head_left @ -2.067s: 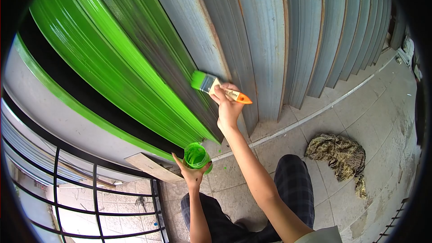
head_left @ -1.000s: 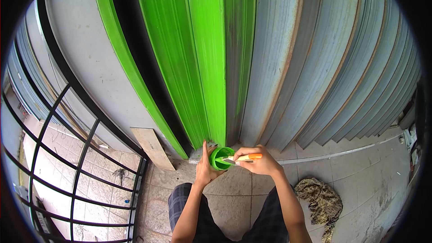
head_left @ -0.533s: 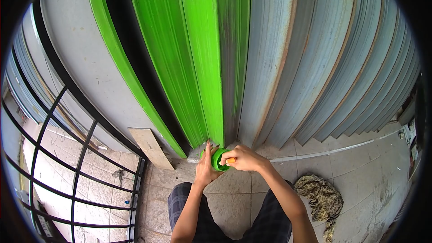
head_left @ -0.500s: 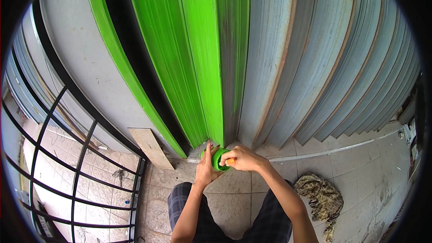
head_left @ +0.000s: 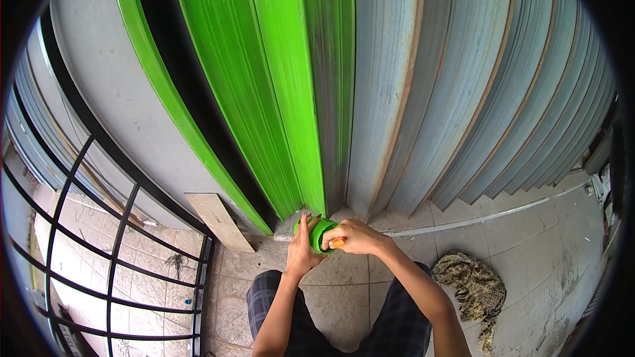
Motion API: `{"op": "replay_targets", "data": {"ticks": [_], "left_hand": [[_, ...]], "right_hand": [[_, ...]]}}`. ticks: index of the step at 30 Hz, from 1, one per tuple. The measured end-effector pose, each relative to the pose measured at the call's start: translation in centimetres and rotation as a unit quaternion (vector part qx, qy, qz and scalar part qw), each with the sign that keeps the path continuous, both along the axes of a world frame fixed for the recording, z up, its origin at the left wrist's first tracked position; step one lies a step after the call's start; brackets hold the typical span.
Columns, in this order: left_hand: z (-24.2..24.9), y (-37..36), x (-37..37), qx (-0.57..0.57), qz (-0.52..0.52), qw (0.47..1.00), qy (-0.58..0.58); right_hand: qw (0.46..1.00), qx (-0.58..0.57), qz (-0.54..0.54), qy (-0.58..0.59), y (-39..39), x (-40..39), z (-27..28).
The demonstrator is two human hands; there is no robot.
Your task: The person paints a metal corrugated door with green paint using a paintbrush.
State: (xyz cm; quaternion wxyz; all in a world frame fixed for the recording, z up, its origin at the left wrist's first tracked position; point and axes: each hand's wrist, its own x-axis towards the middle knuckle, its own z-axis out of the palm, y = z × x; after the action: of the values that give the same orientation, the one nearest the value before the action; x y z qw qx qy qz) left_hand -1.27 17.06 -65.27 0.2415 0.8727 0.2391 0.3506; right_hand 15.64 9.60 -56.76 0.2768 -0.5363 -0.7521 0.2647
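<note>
My left hand [head_left: 303, 251] is closed round the side of a small green paint pot [head_left: 317, 230], which tilts toward me. In my right hand [head_left: 355, 237] is a paintbrush [head_left: 338, 242] by its orange handle; the bristles are hidden inside the pot's mouth. Both hands are low, just in front of the foot of a bright green painted metal panel [head_left: 281, 92]. Right of it, a folded strip [head_left: 331, 73] shows green with darker, thinly covered streaks. Bare grey metal panels [head_left: 383, 79] with rusty edges continue to the right.
At the left stands a black metal grille [head_left: 112, 258]. A short board [head_left: 219, 223] leans near the wall's foot. A stained, crumpled rag [head_left: 471, 287] lies on the tiled floor [head_left: 529, 264] right of my knees.
The view has turned slightly, so the panels appear shifted left. My right hand and the brush have dipped slightly at the pot's mouth; the left hand keeps its hold.
</note>
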Motion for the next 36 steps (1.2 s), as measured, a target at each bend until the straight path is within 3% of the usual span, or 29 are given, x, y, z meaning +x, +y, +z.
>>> {"op": "replay_targets", "data": {"ticks": [7,11,15,22,27,32,36], "left_hand": [[0.2,0.0,-0.1,-0.012,0.013,1.0,0.001],[0.3,0.1,-0.3,-0.027,0.031,0.999,-0.005],[0.3,0.0,-0.1,-0.051,0.054,0.997,0.0],[0.2,-0.4,0.4,-0.061,0.086,0.994,0.029],[0.3,-0.5,0.2,-0.072,0.114,0.99,0.027],[0.3,0.1,-0.7,-0.098,0.149,0.984,-0.022],[0.4,0.5,-1.4,-0.097,0.169,0.979,-0.055]], "right_hand": [[0.999,-0.005,-0.017,0.046,0.0,0.4,-0.5],[0.972,0.058,-0.122,0.191,-0.9,0.8,-0.8],[0.86,-0.047,-0.227,0.454,-1.4,0.7,-3.3],[0.68,-0.083,-0.324,0.653,-2.2,-1.0,-5.1],[0.547,-0.024,-0.328,0.77,-2.9,-0.8,-7.6],[0.452,0.102,-0.367,0.807,-2.7,1.1,-10.1],[0.455,0.129,-0.505,0.723,-0.8,2.8,-16.4]]}}
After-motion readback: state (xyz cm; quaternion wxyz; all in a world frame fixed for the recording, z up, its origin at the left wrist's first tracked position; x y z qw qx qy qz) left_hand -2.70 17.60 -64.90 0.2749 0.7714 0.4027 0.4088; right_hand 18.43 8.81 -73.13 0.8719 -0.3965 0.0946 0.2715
